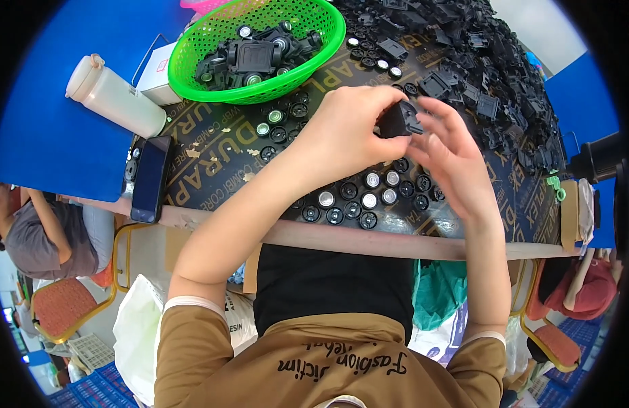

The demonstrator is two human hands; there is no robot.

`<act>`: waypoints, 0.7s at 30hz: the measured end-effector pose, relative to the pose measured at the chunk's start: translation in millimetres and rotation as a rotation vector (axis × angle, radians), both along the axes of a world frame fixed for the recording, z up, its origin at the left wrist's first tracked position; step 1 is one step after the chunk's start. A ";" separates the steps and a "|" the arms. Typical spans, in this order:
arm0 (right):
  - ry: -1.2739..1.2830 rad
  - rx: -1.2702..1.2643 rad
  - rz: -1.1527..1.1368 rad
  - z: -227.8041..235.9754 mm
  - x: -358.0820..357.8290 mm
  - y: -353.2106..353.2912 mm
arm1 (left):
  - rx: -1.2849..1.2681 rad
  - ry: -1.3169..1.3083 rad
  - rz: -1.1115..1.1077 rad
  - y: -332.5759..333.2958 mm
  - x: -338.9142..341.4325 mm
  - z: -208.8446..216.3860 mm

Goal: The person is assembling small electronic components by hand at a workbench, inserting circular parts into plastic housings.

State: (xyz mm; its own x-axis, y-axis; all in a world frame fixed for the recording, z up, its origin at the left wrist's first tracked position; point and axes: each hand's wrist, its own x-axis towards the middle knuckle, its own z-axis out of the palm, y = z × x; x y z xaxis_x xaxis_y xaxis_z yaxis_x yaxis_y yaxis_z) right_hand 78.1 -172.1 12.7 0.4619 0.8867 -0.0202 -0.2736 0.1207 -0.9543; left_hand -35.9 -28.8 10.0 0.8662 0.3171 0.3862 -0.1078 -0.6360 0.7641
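My left hand [355,126] is closed around a black plastic toy-car chassis part [399,121], held up above the table. Beside its right end is my right hand [452,153], fingers apart and curved toward the part; whether the fingertips touch it I cannot tell. Below my hands, several small wheels lie on the tabletop, some black and some with silver centres, such as a silver-centred wheel [369,200]. More loose wheels [278,134] lie left of my left wrist.
A green basket [260,95] holds assembled black chassis with wheels. Black plastic parts [488,105] are heaped at the back right. A white bottle [114,95] and a phone [151,178] lie at the left; green scissors handles [556,188] at the right. Other people sit to both sides.
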 end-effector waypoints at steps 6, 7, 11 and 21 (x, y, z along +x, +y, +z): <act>-1.333 -0.298 0.170 -4.0 33.6 -44.9 | -0.372 -0.165 0.074 15.9 -1.1 3.6; -1.365 -0.323 0.164 -5.7 26.0 -51.1 | -0.369 -0.167 0.082 17.7 -2.1 4.3; -1.422 -0.423 0.179 -12.3 8.1 -59.7 | -0.585 -0.093 -0.050 18.4 0.5 -0.9; -1.339 -0.329 -0.017 -39.3 29.7 -26.9 | -0.385 -0.014 -0.014 13.4 6.2 -13.8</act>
